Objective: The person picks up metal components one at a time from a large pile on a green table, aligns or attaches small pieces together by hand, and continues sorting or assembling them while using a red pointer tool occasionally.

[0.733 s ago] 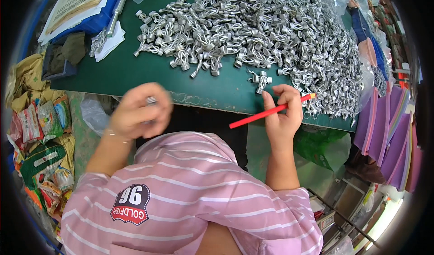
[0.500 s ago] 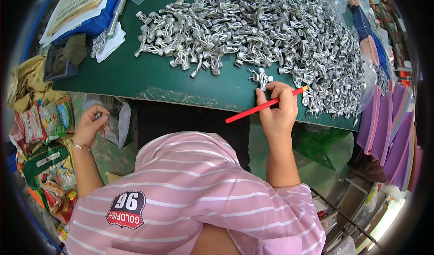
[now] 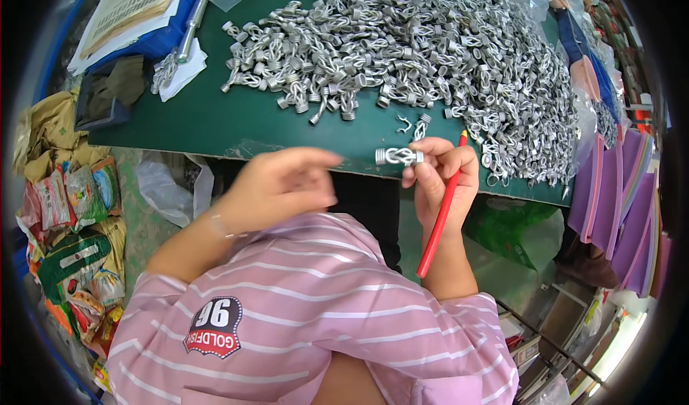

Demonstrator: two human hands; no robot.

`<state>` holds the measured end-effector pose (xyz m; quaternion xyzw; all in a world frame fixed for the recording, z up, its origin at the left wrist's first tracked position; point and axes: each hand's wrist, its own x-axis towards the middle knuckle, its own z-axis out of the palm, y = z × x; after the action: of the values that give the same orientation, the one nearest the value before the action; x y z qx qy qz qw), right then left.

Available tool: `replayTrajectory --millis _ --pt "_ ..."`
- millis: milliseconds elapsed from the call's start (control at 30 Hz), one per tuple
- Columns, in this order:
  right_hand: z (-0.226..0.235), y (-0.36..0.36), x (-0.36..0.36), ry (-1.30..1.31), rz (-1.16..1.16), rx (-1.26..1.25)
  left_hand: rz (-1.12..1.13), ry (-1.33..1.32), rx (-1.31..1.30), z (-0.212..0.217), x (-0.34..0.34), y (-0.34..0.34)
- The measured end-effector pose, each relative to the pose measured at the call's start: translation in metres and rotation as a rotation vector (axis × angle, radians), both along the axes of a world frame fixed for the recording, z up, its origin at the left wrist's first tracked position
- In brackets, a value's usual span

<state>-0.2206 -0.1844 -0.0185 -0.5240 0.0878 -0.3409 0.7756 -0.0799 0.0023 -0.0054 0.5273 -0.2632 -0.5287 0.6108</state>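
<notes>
A small metal clip (image 3: pixel 399 156) is held in the fingertips of the right hand (image 3: pixel 439 179), just at the near edge of the green table (image 3: pixel 237 121). A red pencil (image 3: pixel 439 205) is also gripped in the same hand; it is seen running from above the fingers down along the wrist, off the table's near edge. The left hand (image 3: pixel 276 187) is seen just below the table's near edge, blurred, with fingers loosely curled and pointing toward the clip; nothing can be seen in it, and no contact with the clip is observed. A large pile of similar metal clips (image 3: pixel 430 53) is spread over the far and right part of the table. A stack of papers (image 3: pixel 129 6) on a blue folder is noted at the table's far left corner. Snack packets (image 3: pixel 79 197) are seen on the floor to the left of the table. A pink striped shirt (image 3: pixel 301 319) is worn by the person.
</notes>
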Motion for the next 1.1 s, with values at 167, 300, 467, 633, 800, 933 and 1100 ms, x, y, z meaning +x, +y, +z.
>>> replayTrajectory --millis 167,300,467,633,800,933,1100 --pt "-0.002 0.012 0.0 0.001 0.075 -0.061 0.133 0.157 -0.114 -0.006 -0.008 -0.041" --pt "-0.014 0.013 -0.002 0.012 0.115 -0.05 0.196 -0.261 -0.239 -0.006 -0.01 -0.039" --pt "-0.019 0.014 0.002 -0.008 -0.005 -0.253 0.216 -0.514 -0.299 -0.001 -0.01 -0.04" --pt "-0.01 0.015 0.005 -0.11 -0.113 -0.392 0.245 -0.006 -0.203 -0.01 -0.016 -0.04" --pt "0.005 0.018 0.008 -0.061 -0.202 -0.774 0.194 0.216 -0.054 -0.008 -0.015 -0.043" --pt "0.01 0.012 0.011 -0.085 0.064 -0.869 0.03 0.582 0.076 -0.008 -0.008 -0.042" --pt "0.004 -0.022 0.008 0.509 -0.336 -1.15 0.097 0.603 0.044 -0.001 -0.004 -0.04"
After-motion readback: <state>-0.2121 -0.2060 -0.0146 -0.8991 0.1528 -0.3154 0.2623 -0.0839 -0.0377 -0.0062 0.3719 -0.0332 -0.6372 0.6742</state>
